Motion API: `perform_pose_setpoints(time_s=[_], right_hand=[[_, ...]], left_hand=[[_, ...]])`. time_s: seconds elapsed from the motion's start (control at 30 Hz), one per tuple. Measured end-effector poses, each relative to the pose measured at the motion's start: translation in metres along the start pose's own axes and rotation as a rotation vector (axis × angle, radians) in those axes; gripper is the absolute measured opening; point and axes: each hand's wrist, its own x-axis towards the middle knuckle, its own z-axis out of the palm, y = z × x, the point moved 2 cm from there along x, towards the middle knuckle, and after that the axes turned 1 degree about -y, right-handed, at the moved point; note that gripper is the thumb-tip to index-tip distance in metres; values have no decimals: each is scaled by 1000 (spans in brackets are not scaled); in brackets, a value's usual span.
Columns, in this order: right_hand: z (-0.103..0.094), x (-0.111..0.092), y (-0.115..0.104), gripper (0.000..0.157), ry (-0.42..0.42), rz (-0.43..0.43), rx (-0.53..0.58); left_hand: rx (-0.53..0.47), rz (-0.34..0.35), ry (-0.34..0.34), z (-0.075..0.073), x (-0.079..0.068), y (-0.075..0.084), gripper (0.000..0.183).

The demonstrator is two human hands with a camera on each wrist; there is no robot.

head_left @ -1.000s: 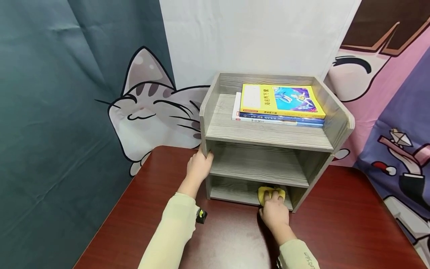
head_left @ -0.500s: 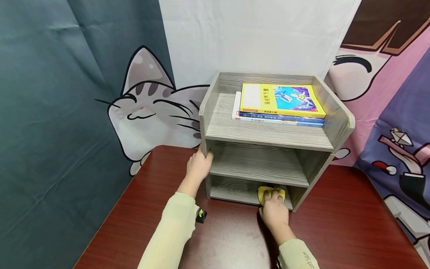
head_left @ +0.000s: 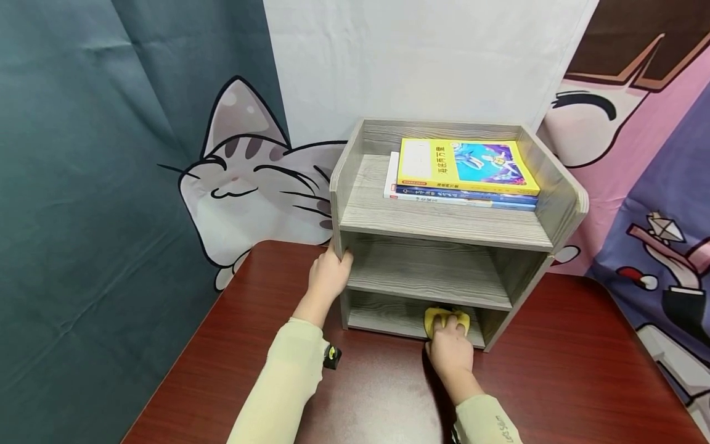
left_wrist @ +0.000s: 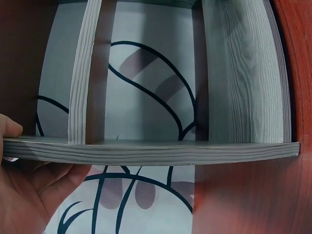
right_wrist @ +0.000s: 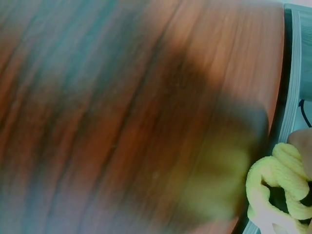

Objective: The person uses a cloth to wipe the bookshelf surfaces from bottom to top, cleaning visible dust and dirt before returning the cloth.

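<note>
A small grey wood-grain shelf unit stands on the table in the head view. My left hand grips the front edge of its left side panel. In the left wrist view, the thumb lies on one face of that panel and the fingers on the other. My right hand holds a bunched yellow cloth on the right part of the bottom shelf board. Loose folds of the cloth show at the right wrist view's edge, where most of the hand is out of frame.
Several books lie stacked on the unit's top level, a yellow one uppermost. Underneath is a reddish-brown table. Printed curtains hang close behind it. The middle shelf board sits just above my right hand.
My right hand and the yellow cloth have shifted very slightly left along the bottom board. The left hand keeps its grip on the side panel, and the books have stayed put.
</note>
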Motion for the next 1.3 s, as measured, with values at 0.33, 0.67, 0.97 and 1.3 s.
perform_pose_setpoints(time_s=[0.33,0.67,0.97,1.3], right_hand=[[2,0,-3,40,37,-31,-4],[3,4,-17,37,15,-60,8],[7,6,-33,39,61,-96,-3],[10,8,-49,38,72,-112,-13]], left_hand=[[1,3,20,1,-1,0,45],[-5,-6,10,2,-1,-1,46],[7,-7,8,1,-2,1,47],[-5,-2,11,2,-3,-1,51]])
